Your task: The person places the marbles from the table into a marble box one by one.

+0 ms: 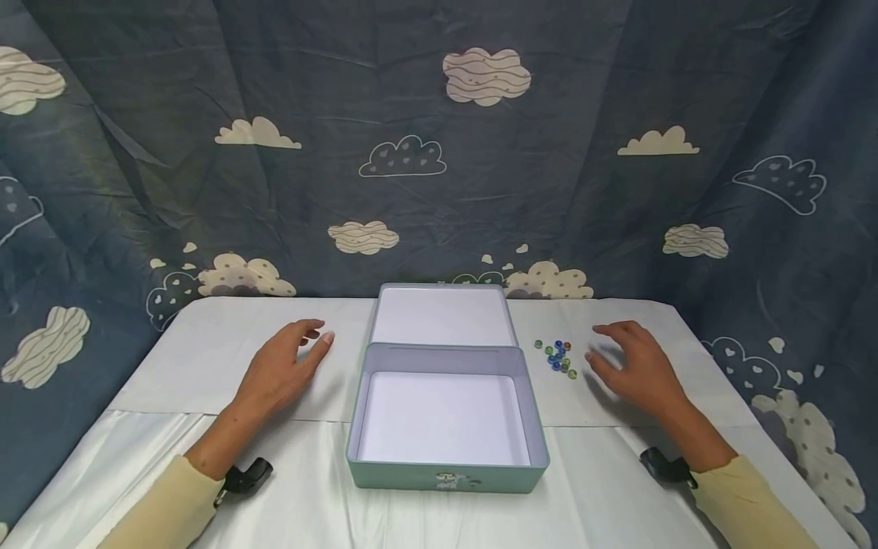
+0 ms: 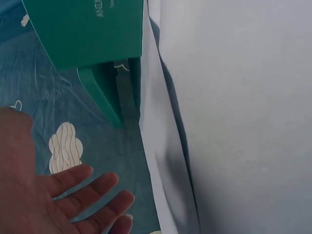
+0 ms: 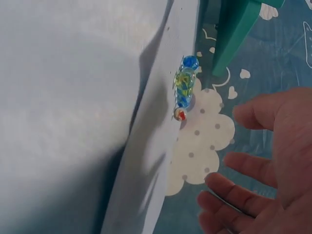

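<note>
Between the two hands stands a green metal tin box (image 1: 449, 476), its hinged lid (image 1: 444, 314) laid back and its white inside bare. To its right several glass marbles (image 1: 557, 358) in blue, green and amber lie loosely grouped on the white cloth; the right wrist view shows these marbles (image 3: 185, 85) too. My right hand (image 1: 638, 370) hovers just right of them, fingers relaxed, holding nothing. Left of the box, my left hand (image 1: 277, 370) is held over the cloth with loosely bent fingers and nothing in them. In the left wrist view the box (image 2: 92, 34) is only partly seen.
A white cloth (image 1: 274, 496) covers the table, with a crease running across it. Behind and at both sides hangs a dark blue curtain (image 1: 309, 76) printed with clouds. Each wrist wears a black strapped camera, the left camera (image 1: 248, 476) and the right camera (image 1: 665, 467).
</note>
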A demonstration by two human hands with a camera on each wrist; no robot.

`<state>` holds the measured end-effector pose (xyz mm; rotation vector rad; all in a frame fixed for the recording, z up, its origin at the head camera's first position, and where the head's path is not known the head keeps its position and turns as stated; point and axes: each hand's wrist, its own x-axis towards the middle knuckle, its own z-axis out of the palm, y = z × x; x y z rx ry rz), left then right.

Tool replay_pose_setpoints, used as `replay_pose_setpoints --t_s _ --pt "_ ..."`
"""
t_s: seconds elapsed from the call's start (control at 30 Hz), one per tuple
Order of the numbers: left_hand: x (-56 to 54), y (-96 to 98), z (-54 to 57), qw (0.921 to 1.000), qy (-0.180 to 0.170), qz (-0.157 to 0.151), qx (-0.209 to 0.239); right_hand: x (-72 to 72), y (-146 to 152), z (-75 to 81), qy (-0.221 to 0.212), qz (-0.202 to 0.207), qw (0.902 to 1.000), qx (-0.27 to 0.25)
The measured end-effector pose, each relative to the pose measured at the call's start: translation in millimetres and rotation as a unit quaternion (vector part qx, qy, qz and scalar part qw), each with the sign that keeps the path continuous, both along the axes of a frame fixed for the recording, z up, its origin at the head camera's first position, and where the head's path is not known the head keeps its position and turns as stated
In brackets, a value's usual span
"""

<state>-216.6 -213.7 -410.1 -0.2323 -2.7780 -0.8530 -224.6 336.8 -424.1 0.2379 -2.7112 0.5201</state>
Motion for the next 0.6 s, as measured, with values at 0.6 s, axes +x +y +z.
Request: replay_pose_setpoints --t_s 0.6 --pt "11.3 18.9 -6.8 0.9983 -0.026 -0.026 0.044 5.9 -16 2.6 -0.059 0.022 0.9979 -0.011"
